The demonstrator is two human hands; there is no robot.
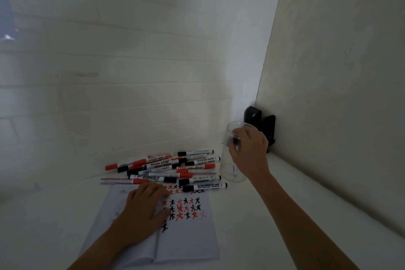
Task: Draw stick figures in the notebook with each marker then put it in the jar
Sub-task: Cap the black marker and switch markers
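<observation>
While the right hand is up at the jar, the step in hand reads as readying the jar for markers

Right hand: the right hand (248, 147) curls over the rim of the clear jar (235, 160), its grip clamped on the upper wall from the right side; whether it lifts or only steadies the jar cannot be told

Jar: stands at the far right of the tabletop (285, 215), just beside the pile of markers (166, 167), looking empty, in front of a dark object (263, 127) in the corner

Left hand: the left hand (143, 208) lies flat on the open notebook (186, 243), fingers straight and holding nothing, pressing the page down

Notebook: rows of red and black stick figures (186, 206) fill the right page, one marker (205, 186) resting across its top edge

How to do it well: keep the jar upright and its mouth unblocked, fingers on the wall instead of across the opening

Risk: a clear, light jar may tip or slide if pulled by the rim

Next, as a judgement: set it close to the notebook so each used marker drops in easily
</observation>
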